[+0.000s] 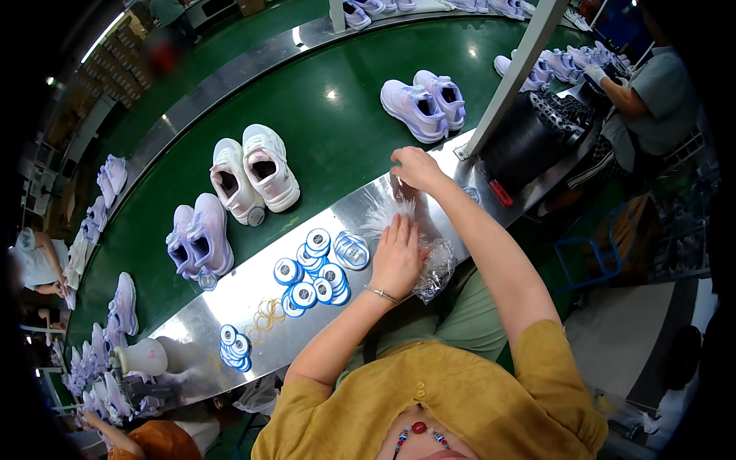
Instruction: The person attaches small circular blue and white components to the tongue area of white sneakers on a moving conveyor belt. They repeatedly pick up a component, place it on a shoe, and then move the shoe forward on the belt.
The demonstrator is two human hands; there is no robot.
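Metal ledge [257,282] bears clear strands [389,212] between hands [399,257] [420,169]

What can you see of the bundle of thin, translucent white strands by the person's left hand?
The bundle of thin, translucent white strands looks like plastic, loose and splayed out like a brush. It lies on the shiny grey metal ledge. The bare left hand overlaps its near side; whether it grips any strands is unclear. Their tips are too fine to make out.
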